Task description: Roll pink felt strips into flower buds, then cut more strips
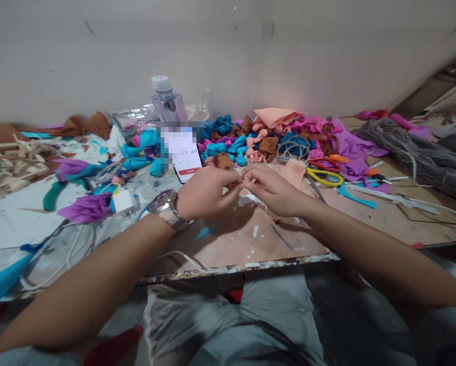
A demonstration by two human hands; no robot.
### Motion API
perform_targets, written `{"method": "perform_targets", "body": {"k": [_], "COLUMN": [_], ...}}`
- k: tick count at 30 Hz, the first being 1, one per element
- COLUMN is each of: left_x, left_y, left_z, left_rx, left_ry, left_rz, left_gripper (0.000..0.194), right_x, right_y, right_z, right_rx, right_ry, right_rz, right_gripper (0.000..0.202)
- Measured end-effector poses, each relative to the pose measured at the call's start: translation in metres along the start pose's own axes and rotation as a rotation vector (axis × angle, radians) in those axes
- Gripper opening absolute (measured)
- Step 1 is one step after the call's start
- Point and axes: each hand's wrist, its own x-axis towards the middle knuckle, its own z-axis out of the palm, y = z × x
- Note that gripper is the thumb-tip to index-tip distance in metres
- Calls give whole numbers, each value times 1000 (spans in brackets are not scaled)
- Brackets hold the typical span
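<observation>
Both of my hands meet over the middle of the worktable (228, 244). My left hand (212, 190), with a metal watch (166, 206) at its wrist, has thumb and fingers pinched together. The fingertips of my right hand (271, 185) are pressed together too, touching those of the left. Whatever lies between them is too small to make out. Just behind my right hand lies a peach paper piece (294, 173). Beyond my hands spreads a heap of twisted crepe paper pieces (235, 145) in blue, brown, peach and pink. A lit phone (187, 157) stands behind my left hand.
Yellow-handled scissors (325, 177) and a hot glue stick or clear rod (393, 197) lie to the right, near a grey cord bundle (418, 152). A bottle (169, 104) stands at the back. Left are a white charger (124, 202), purple paper (86, 208) and wooden sticks (16, 160).
</observation>
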Motion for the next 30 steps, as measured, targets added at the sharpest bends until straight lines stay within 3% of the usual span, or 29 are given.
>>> {"method": "perform_targets", "body": {"k": [14,30], "left_x": [2,1], "left_y": [-3,-5], "left_z": [-9,-5], "left_rx": [-313,-399], "left_ry": [-18,-89], "left_rz": [-92,-152], "left_gripper": [32,39], "right_x": [3,0], "right_y": [-2,-6], "right_z": [-4,0], "right_rx": [12,-13], "right_ry": [130,205], "right_rz": [-69,-17], "right_gripper": [18,7]}}
